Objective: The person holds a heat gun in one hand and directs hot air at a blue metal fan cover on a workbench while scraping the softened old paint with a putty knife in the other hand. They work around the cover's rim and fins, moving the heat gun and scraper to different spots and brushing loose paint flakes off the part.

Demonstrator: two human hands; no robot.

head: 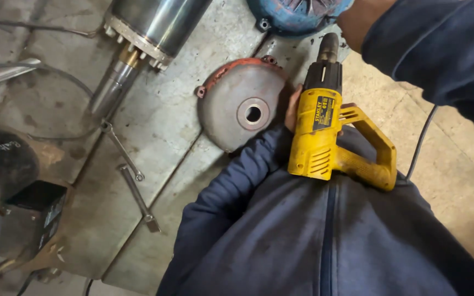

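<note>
While the left hand [293,109] clamps it, the yellow drill [325,140] looks scuffed; right grip unseen.

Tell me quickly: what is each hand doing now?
Left hand: closed around the yellow drill, mostly hidden behind it.
Right hand: out of view; only its forearm shows, near the blue cover.

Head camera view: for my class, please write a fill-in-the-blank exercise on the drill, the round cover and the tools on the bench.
1. The power drill has a body coloured ____.
2. The round grey cover has a rim painted ____.
3. Left of the cover, ____ wrenches lie on the metal bench.
4. The hand beside the drill touches the cover's ____ edge.

Missing words: yellow; red; two; right
</note>
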